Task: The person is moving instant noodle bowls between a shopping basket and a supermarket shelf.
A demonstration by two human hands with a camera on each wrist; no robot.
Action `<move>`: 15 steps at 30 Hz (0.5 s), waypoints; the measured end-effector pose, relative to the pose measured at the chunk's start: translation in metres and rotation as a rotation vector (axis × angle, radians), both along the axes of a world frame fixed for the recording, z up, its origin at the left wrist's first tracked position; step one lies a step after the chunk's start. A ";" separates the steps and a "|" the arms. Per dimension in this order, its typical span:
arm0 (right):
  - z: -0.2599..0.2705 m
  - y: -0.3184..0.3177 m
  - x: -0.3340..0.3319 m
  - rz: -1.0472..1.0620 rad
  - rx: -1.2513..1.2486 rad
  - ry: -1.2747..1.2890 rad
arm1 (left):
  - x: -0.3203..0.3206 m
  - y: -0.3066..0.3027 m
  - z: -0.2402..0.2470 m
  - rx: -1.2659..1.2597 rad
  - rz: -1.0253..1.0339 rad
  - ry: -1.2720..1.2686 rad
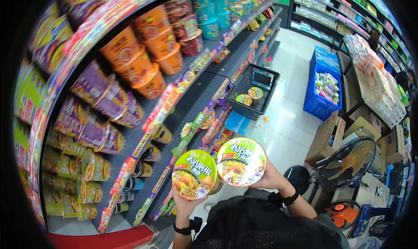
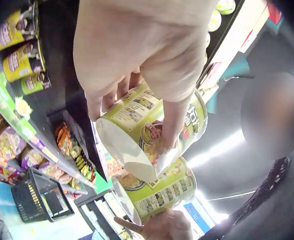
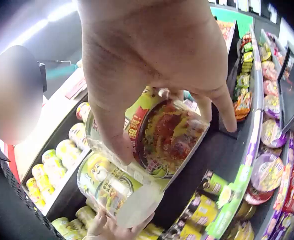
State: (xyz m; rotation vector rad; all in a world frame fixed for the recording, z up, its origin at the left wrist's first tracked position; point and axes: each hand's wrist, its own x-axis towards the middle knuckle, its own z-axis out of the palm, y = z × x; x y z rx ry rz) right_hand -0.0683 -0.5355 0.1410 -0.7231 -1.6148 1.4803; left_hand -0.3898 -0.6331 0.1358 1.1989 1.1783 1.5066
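Note:
My left hand (image 1: 186, 202) grips an instant noodle cup with a green lid (image 1: 194, 175), its printed top facing up toward the head camera. Thumb and fingers wrap the side of that cup (image 2: 132, 110) in the left wrist view. In my right hand (image 1: 272, 179) is a second instant noodle cup (image 1: 241, 162), paler on top from glare and held beside the first, slightly higher in the head view. The right wrist view shows my right hand (image 3: 152, 65) spread round this cup (image 3: 174, 137), thumb on its near side. The cups' lids overlap slightly in the head view.
A black shopping basket (image 1: 252, 90) with two similar cups stands on the floor ahead. Shelves of stacked noodle tubs (image 1: 150, 44) run along the left. On the right are a blue crate (image 1: 324, 92), cardboard boxes (image 1: 324, 140) and a standing fan (image 1: 348, 164).

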 end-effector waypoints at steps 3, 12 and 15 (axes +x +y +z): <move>-0.015 0.017 0.069 -0.023 -0.154 0.030 | 0.062 0.049 -0.009 -0.124 -0.159 0.075; -0.077 0.036 0.182 -0.325 -0.532 0.447 | 0.145 0.147 -0.051 -0.376 -0.671 0.102; -0.055 0.067 0.191 -0.365 -0.513 0.424 | 0.165 0.184 -0.064 -0.463 -0.701 -0.200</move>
